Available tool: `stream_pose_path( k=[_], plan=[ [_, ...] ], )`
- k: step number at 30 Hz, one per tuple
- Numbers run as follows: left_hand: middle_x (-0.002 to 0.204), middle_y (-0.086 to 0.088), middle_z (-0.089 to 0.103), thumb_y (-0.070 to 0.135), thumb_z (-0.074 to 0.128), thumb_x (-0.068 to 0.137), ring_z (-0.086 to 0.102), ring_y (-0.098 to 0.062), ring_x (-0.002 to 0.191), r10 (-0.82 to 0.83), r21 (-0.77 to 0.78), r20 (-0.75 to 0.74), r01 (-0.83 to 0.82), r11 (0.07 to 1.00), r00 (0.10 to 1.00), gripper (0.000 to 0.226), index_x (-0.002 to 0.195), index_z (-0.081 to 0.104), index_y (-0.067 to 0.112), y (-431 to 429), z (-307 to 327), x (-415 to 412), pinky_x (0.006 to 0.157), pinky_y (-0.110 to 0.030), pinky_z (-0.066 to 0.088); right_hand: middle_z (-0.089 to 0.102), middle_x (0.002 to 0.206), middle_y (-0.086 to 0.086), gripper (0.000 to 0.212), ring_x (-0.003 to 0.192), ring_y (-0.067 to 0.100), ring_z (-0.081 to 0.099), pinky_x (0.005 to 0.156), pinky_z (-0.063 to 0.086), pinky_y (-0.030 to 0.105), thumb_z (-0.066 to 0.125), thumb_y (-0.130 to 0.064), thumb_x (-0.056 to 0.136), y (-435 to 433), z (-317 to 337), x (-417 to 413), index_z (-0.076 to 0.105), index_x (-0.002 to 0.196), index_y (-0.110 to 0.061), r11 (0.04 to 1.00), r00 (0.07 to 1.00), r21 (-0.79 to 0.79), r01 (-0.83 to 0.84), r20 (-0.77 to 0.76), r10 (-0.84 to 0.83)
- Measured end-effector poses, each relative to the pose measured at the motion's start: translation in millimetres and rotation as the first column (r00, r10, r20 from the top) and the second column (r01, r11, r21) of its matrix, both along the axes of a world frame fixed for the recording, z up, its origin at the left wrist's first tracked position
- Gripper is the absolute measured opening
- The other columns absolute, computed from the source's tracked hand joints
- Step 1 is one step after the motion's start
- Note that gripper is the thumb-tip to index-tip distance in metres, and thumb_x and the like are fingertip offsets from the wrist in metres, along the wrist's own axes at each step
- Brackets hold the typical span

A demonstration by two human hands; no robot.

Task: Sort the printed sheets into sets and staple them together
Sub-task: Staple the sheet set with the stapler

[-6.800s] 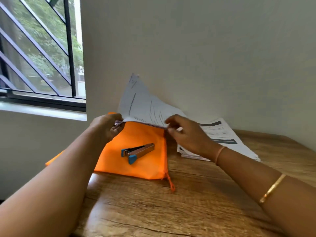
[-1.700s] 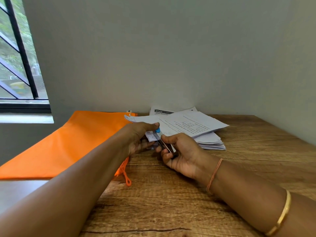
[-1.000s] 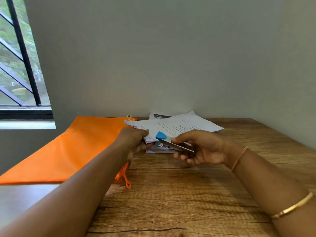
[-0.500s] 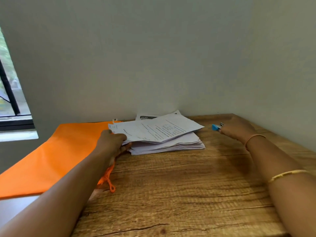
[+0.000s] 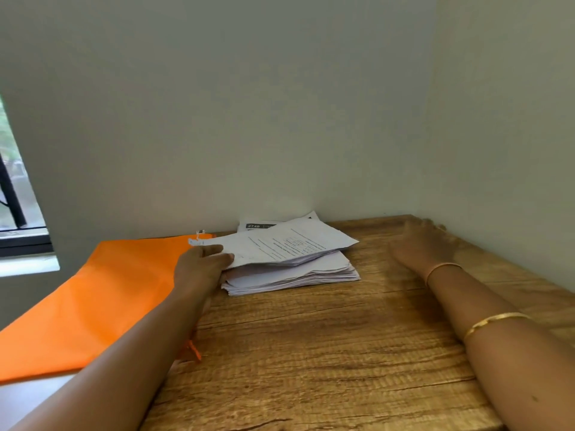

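Head view. Where the wooden worktop (image 5: 311,353) meets the wall, the stack of printed sheets (image 5: 292,275) lies at about 12 o'clock from the worktop's middle. The top set (image 5: 280,247) rests askew upon it, with its 9 o'clock corner raised clear of the sheets beneath.

The left hand (image 5: 202,269) pinches that raised corner, thumb above and fingers below. The right hand (image 5: 420,244) lies at 2 o'clock, near the far corner and well apart from the stack. It is blurred, so whether it is released or grasps anything cannot be told.

The step in hand is judged to be the laying aside of one gathered set. To do it well, the set should be lowered flat with its edges kept together, and left turned slightly against the stack so that it reads as a separate set. A firm pinch at the corner should keep the leaves from fanning.

The only container is the orange fabric pouch (image 5: 93,300), which lies flat from 9 to 10 o'clock, just beside the stack, its orange cord (image 5: 194,353) trailing at the near edge. Its contents are hidden, and nothing rests on top of it.
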State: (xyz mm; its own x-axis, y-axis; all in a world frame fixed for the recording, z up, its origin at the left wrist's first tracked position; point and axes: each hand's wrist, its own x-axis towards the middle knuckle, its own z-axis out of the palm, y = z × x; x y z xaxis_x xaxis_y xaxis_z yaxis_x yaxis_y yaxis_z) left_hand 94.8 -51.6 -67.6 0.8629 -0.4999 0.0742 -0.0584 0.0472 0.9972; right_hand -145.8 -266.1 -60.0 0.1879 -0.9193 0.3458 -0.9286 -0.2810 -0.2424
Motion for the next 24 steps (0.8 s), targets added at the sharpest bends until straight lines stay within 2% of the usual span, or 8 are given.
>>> stream_pose_path(
  k=[5, 8, 11, 15, 17, 20, 22, 24],
  plan=[
    [0.125, -0.018, 0.054, -0.009, 0.062, 0.078, 0.060, -0.034, 0.101, 0.038, -0.221, -0.065, -0.051, 0.974, 0.997, 0.068, 0.134, 0.042, 0.022, -15, 12, -2, 0.089, -0.049, 0.052, 0.050, 0.132, 0.011, 0.046, 0.120, 0.032, 0.046, 0.096, 0.040, 0.040, 0.047, -0.038, 0.092, 28, 2, 33, 0.043, 0.132, -0.015, 0.916, 0.921, -0.107, -0.387, 0.009, 0.390],
    [0.120, -0.024, 0.056, -0.006, 0.060, 0.077, 0.061, -0.029, 0.090, 0.049, -0.274, -0.099, -0.074, 0.959, 0.994, 0.062, 0.133, 0.045, 0.016, -24, 33, -7, 0.080, -0.045, 0.056, 0.051, 0.131, 0.006, 0.049, 0.119, 0.027, 0.047, 0.096, 0.039, 0.037, 0.045, -0.042, 0.094, 41, 2, 45, 0.039, 0.137, -0.019, 0.831, 0.849, -0.187, -0.524, -0.041, 0.526],
    [0.116, -0.031, 0.057, 0.001, 0.057, 0.077, 0.050, -0.018, 0.064, 0.069, -0.245, 0.123, -0.037, 0.969, 0.990, 0.042, 0.119, 0.058, 0.006, -31, 60, -17, 0.057, -0.027, 0.046, 0.051, 0.132, 0.004, 0.049, 0.119, 0.024, 0.047, 0.097, 0.038, 0.035, 0.043, -0.043, 0.096, 44, 2, 48, 0.040, 0.138, -0.019, 0.772, 0.790, -0.224, -0.594, 0.017, 0.613],
    [0.105, -0.011, 0.062, 0.007, 0.055, 0.079, 0.061, -0.026, 0.091, 0.099, -0.260, 0.318, -0.014, 0.966, 0.943, 0.037, 0.116, 0.054, 0.006, -43, 96, -24, 0.080, -0.041, 0.055, 0.053, 0.133, 0.004, 0.047, 0.120, 0.022, 0.048, 0.099, 0.036, 0.033, 0.041, -0.043, 0.097, 42, 4, 47, 0.043, 0.137, -0.018, 0.754, 0.733, -0.263, -0.601, 0.194, 0.652],
    [0.096, -0.006, 0.060, 0.014, 0.058, 0.080, 0.060, -0.025, 0.087, 0.095, -0.264, 0.393, 0.014, 0.964, 0.915, 0.035, 0.114, 0.049, 0.007, -48, 112, -26, 0.073, -0.038, 0.053, 0.054, 0.130, 0.003, 0.045, 0.119, 0.021, 0.049, 0.099, 0.037, 0.033, 0.040, -0.043, 0.098, 40, 4, 46, 0.045, 0.135, -0.018, 0.744, 0.693, -0.277, -0.608, 0.272, 0.668],
    [0.087, 0.004, 0.053, 0.007, 0.052, 0.090, 0.056, -0.011, 0.075, 0.135, -0.295, 0.489, 0.018, 0.955, 0.862, 0.027, 0.111, 0.039, 0.017, -53, 135, -29, 0.065, -0.026, 0.053, 0.056, 0.127, 0.000, 0.045, 0.115, 0.015, 0.050, 0.096, 0.040, 0.029, 0.040, -0.043, 0.097, 41, 4, 46, 0.044, 0.135, -0.020, 0.721, 0.628, -0.266, -0.639, 0.361, 0.690],
    [0.086, 0.007, 0.048, 0.000, 0.045, 0.093, 0.054, -0.005, 0.068, 0.179, -0.312, 0.568, 0.009, 0.950, 0.803, 0.031, 0.117, 0.034, 0.018, -52, 149, -34, 0.050, -0.012, 0.049, 0.056, 0.126, -0.001, 0.046, 0.114, 0.012, 0.051, 0.096, 0.043, 0.030, 0.041, -0.045, 0.096, 43, 5, 47, 0.044, 0.136, -0.022, 0.702, 0.581, -0.273, -0.658, 0.408, 0.704],
    [0.087, 0.008, 0.046, -0.002, 0.039, 0.094, 0.053, -0.005, 0.066, 0.233, -0.322, 0.657, -0.012, 0.947, 0.717, 0.039, 0.126, 0.030, 0.018, -49, 162, -38, 0.046, -0.012, 0.048, 0.052, 0.130, -0.002, 0.049, 0.116, 0.011, 0.049, 0.100, 0.043, 0.031, 0.040, -0.047, 0.095, 46, 7, 49, 0.041, 0.138, -0.024, 0.682, 0.542, -0.288, -0.672, 0.436, 0.718]
  ],
)
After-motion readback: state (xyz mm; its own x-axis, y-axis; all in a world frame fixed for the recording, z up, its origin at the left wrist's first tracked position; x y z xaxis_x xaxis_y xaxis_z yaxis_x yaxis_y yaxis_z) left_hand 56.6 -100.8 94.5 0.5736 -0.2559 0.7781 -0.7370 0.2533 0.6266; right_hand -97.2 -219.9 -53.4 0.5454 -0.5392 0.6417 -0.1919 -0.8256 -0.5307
